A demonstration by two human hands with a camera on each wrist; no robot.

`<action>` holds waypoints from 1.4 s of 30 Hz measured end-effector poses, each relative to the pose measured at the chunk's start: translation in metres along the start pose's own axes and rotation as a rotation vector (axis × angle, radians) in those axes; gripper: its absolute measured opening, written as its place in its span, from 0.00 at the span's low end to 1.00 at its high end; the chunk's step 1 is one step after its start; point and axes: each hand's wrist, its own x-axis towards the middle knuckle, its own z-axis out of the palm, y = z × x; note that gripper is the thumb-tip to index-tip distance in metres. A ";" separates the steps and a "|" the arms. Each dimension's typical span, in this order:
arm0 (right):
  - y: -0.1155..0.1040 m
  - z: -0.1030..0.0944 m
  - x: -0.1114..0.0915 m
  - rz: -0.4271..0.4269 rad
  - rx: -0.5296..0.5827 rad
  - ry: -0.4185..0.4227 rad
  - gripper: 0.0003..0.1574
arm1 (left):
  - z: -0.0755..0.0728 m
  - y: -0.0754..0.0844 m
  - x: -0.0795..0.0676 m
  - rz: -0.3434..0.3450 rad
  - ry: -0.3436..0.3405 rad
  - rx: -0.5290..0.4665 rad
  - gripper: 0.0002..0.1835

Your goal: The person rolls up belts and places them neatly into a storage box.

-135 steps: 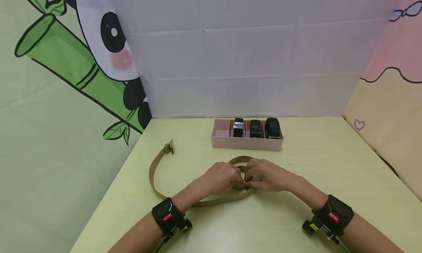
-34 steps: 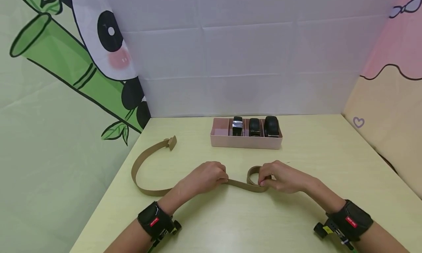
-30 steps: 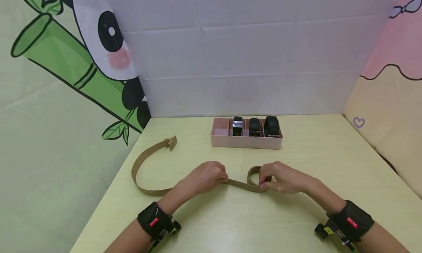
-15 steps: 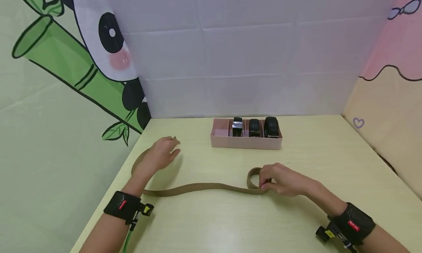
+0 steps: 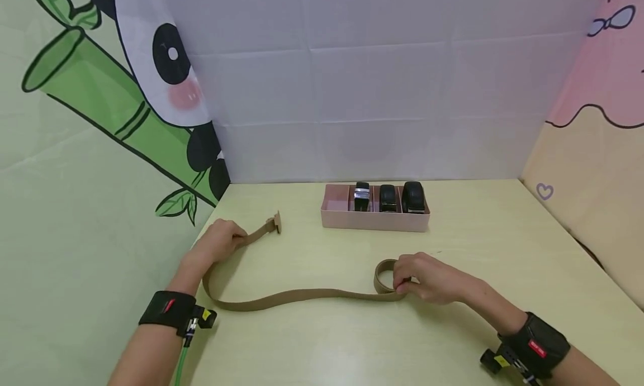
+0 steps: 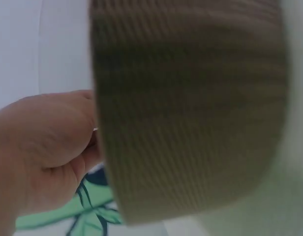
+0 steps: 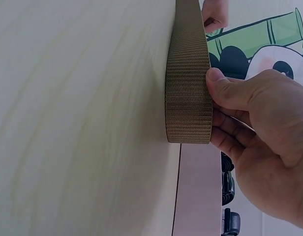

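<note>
A tan webbing belt [image 5: 312, 292] lies on edge across the table, its right end wound into a small coil [image 5: 378, 277]. At its far left end is a tan buckle [image 5: 277, 223]. My left hand [image 5: 217, 243] grips the strap a short way behind the buckle. My right hand [image 5: 427, 277] pinches the side of the coil between thumb and fingers. In the left wrist view the strap [image 6: 191, 123] fills the middle and hides the fingertips of the left hand [image 6: 48, 147]. The right wrist view has the right thumb [image 7: 223, 88] against the coil's edge.
A pink divided box [image 5: 374, 220] stands at the back of the table [image 5: 322, 347]. Three of its compartments hold rolled black belts [image 5: 413, 198], one with a silver buckle [image 5: 361, 194]. Printed cloth walls [image 5: 322, 90] enclose the table.
My left hand left the strap near the coil, reached to the buckle end, then drew back left and took hold of the strap there. My right hand has stayed at the coil over the last second.
</note>
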 end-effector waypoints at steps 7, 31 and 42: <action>-0.003 0.003 0.005 -0.022 0.012 0.003 0.06 | 0.015 0.061 0.022 0.267 -0.049 -0.054 0.08; -0.006 0.014 0.022 -0.028 -0.036 0.052 0.06 | 0.054 0.246 0.120 0.526 -0.191 -0.047 0.06; -0.003 0.010 0.020 -0.018 -0.036 0.048 0.07 | 0.009 0.156 0.041 0.124 -0.057 0.084 0.08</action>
